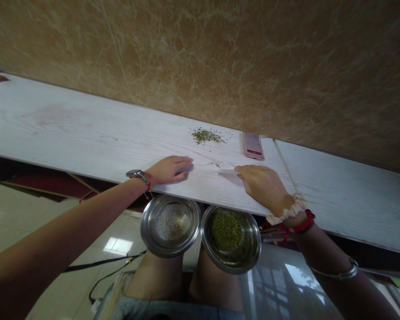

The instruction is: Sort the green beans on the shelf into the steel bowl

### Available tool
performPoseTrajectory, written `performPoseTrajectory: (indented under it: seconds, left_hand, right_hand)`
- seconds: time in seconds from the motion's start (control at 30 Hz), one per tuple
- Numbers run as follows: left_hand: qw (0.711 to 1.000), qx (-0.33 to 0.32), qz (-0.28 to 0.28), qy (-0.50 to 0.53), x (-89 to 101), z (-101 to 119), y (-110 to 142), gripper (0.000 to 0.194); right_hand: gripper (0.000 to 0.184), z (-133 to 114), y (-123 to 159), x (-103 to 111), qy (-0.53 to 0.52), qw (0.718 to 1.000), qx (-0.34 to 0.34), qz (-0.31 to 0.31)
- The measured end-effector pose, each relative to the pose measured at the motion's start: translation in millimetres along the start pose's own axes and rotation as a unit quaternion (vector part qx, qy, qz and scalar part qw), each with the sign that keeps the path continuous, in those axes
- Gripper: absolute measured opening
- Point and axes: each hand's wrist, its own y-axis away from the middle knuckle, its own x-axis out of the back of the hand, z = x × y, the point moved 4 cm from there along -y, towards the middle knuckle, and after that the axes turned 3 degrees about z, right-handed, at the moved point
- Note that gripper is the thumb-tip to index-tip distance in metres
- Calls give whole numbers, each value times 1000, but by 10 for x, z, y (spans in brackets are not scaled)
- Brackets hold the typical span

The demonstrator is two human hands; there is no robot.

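My left hand (171, 170) lies flat, palm down, on the white wooden table (86, 133), fingers together and stretched toward the right. My right hand (262, 183) rests on the table near its front edge, fingers closed on a small white card (227, 174) that lies against the surface. A little pile of green beans (206, 135) sits farther back on the table, with a few stray beans (217, 165) between my hands. On my lap stand two steel bowls: the left bowl (170, 226) holds pale grains, the right bowl (231, 238) holds green beans.
A pink phone (253, 146) lies on the table just behind my right hand. A brown marbled wall (220, 58) rises behind the table. Black cables (103, 266) run over the tiled floor at the lower left.
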Motion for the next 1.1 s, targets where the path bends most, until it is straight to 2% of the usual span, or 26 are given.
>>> performPoseTrajectory:
  seconds: [0.47, 0.73, 0.93, 1.1]
  left_hand:
    - [1000, 3, -2, 4, -16, -15, 9, 34]
    - [1000, 10, -12, 4, -9, -4, 1, 36]
    - [1000, 5, -9, 0, 0, 1, 0, 34]
    - [1000, 5, -12, -7, -7, -4, 0, 36]
  right_hand:
    - [22, -92, 55, 122, 6, 1000, 16, -13]
    - [23, -117, 99, 204, 11, 999, 27, 15]
    - [25, -109, 52, 168, 27, 999, 26, -12]
    - [23, -85, 38, 147, 31, 999, 0, -27]
